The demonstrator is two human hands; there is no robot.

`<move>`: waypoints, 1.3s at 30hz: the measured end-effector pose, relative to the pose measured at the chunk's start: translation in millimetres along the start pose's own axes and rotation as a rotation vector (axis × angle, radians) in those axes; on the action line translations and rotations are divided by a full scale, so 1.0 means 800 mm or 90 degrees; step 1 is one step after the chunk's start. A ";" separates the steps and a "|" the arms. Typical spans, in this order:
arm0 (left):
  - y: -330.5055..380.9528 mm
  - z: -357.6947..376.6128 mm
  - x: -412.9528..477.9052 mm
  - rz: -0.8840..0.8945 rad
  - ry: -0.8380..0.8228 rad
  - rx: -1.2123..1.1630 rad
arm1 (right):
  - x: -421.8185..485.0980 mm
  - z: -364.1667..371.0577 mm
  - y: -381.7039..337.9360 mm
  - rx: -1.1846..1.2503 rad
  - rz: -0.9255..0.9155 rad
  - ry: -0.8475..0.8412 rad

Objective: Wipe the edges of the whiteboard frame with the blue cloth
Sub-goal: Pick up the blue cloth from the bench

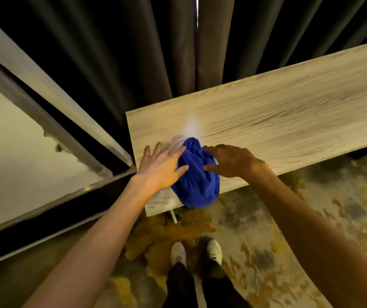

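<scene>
A crumpled blue cloth [197, 177] lies on the near left corner of a light wooden table [278, 116], part of it hanging over the front edge. My left hand [161, 166] hovers at the cloth's left side, fingers spread, thumb and forefinger touching the fabric. My right hand [233, 161] is at the cloth's right side, fingers apart and curved, fingertips on the cloth. Neither hand has closed on it. The whiteboard [11, 141] stands at the left, its pale surface bordered by a grey frame [51, 127] with chipped spots.
Dark curtains [155, 52] hang behind the table. The floor [289, 218] is mottled beige and brown. My legs and white shoes [197, 252] stand just in front of the table. A white table leg [173, 215] shows under the corner.
</scene>
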State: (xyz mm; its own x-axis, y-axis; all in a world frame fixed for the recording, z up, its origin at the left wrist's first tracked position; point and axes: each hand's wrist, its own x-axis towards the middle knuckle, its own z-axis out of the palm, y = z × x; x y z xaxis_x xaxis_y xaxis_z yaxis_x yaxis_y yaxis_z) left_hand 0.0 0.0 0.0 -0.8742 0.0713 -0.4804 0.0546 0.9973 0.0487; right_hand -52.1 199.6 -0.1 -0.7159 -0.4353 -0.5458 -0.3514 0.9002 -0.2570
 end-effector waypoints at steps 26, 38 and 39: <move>0.010 0.012 0.005 0.047 0.271 -0.085 | 0.008 -0.011 -0.033 0.091 -0.058 0.223; 0.019 -0.176 -0.086 0.141 0.452 -0.318 | -0.099 -0.193 -0.071 0.178 -0.310 0.514; 0.020 -0.197 -0.094 0.155 0.501 -0.323 | -0.106 -0.205 -0.074 0.183 -0.336 0.542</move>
State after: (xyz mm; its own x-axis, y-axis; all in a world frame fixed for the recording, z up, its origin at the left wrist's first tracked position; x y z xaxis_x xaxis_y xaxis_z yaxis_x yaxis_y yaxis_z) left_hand -9.7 7.9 174.7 -0.9498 0.0594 0.3072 0.2227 0.8180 0.5304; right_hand -69.6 182.4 192.4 -0.7406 -0.5360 0.4053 -0.6669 0.5126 -0.5409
